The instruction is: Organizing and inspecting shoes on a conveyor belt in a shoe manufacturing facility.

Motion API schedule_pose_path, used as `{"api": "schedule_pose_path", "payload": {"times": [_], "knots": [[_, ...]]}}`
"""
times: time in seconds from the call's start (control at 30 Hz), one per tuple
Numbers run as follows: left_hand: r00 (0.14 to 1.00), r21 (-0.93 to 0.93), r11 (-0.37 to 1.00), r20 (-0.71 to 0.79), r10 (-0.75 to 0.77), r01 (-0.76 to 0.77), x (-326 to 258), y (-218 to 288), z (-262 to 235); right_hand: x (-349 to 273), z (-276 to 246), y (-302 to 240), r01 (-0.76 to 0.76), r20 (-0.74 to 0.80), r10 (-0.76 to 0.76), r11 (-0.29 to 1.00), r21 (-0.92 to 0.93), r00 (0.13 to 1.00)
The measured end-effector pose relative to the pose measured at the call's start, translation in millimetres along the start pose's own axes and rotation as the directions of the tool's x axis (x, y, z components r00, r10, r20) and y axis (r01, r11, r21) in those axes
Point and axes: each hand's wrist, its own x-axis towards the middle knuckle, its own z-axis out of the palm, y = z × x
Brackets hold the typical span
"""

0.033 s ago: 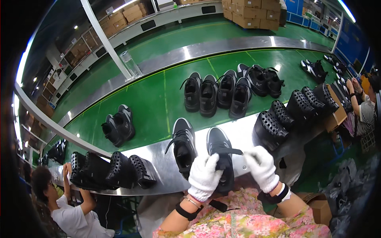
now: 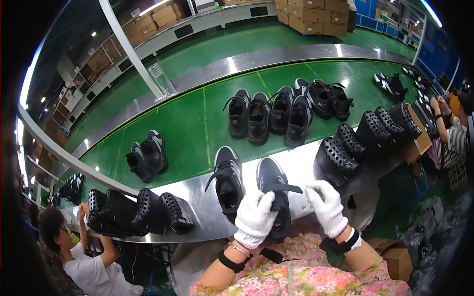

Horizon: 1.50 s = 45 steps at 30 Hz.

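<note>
A black shoe with a grey toe (image 2: 271,171) stands toe away from me on the metal edge. My left hand (image 2: 256,217), in a white glove, is closed on the left side of its opening. A dark strap (image 2: 287,188) lies across the shoe, its free end pointing right. Just beyond that end is my gloved right hand (image 2: 326,204), its fingers curled together, apart from the shoe. Whether they pinch something small I cannot make out. The matching shoe (image 2: 228,185) stands to the left, its laces loose at the side.
Several finished-looking black shoes (image 2: 259,118) stand on the green belt (image 2: 190,133), one pair farther left (image 2: 148,155). Black perforated clog-like forms (image 2: 337,160) line the metal ledge (image 2: 207,229) on both sides. Co-workers sit at left (image 2: 89,256) and right (image 2: 454,133).
My right hand has shifted slightly to the right, away from the strap's end. My left hand stays on the shoe.
</note>
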Motion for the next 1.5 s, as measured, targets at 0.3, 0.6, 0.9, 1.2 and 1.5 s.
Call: {"api": "schedule_pose_path", "payload": {"times": [0.3, 0.6, 0.9, 1.2, 1.5], "knots": [[0.990, -0.034, 0.999, -0.137, 0.032, -0.037, -13.1, -16.3, 7.8, 23.6, 14.2, 2.8, -0.432, 0.326, 0.302, 0.762, 0.483, 0.896], [0.989, -0.046, 0.999, -0.144, -0.017, 0.010, -11.5, -16.4, 10.5, -7.4, 23.6, 24.8, -0.460, 0.365, 0.373, 0.868, 0.188, 0.853], [0.984, -0.042, 0.986, -0.076, -0.163, 0.160, 2.3, 2.8, 15.1, -17.3, 21.7, -12.9, 0.198, 0.481, -0.033, 0.934, -0.296, 0.876], [0.948, -0.057, 0.997, -0.311, -0.063, 0.047, -31.9, -6.2, -66.0, 20.9, 46.9, -8.7, 0.387, 0.383, -0.222, 0.812, -0.436, 0.897], [0.609, 0.180, 0.665, -0.618, -0.497, 0.725, -139.4, -119.5, -122.8, -23.6, 197.1, -90.8, 0.735, 0.531, -0.639, 0.676, 0.045, 0.556]]}}
